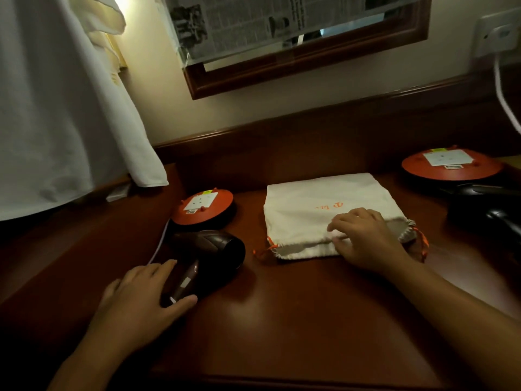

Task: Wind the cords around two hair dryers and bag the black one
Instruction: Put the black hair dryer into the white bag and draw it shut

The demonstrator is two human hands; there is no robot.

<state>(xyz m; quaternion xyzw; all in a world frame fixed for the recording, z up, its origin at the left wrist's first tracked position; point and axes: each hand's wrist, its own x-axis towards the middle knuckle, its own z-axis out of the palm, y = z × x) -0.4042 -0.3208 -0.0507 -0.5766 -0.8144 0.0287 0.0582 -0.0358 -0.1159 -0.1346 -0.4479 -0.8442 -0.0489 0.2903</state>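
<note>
Head view, left grip: the left hand [146, 292] is clamped on the handle of the near-left hair dryer [217, 249], with the fingers on the far side and the thumb on the near side.
Head view, right grip: the right hand [366, 238] pinches the upper cloth at the mouth of the white drawstring bag [318, 204]. The mouth gapes just right of the hand.
Head view, task items: the near-left hair dryer lies on the surface [282, 320], well apart from the bag. The far-right hair dryer [493, 213] lies at the frame edge, partly cut off. The bag lies flat between them, mouth towards the near side.
Head view, cords: no loose dryer cord trails across the surface. A pale cord [159, 246] runs beside the near-left dryer, on the side of the orange disc [203, 210]. I cannot tell whether either dryer's cord is wound, as hand and shadow hide the handles.
Head view, colour: the near-left dryer reads dark with a brownish cast and the far-right one reads black. The light is too dim to be sure.
Progress, done: judged, the winding is probably finished, though this is unconfirmed.
Progress, outstanding: the bag is flat and nothing shows inside it, so bagging is not yet done. Judged, a dryer must be lifted into the held-open mouth and the orange drawstring pulled.
</note>
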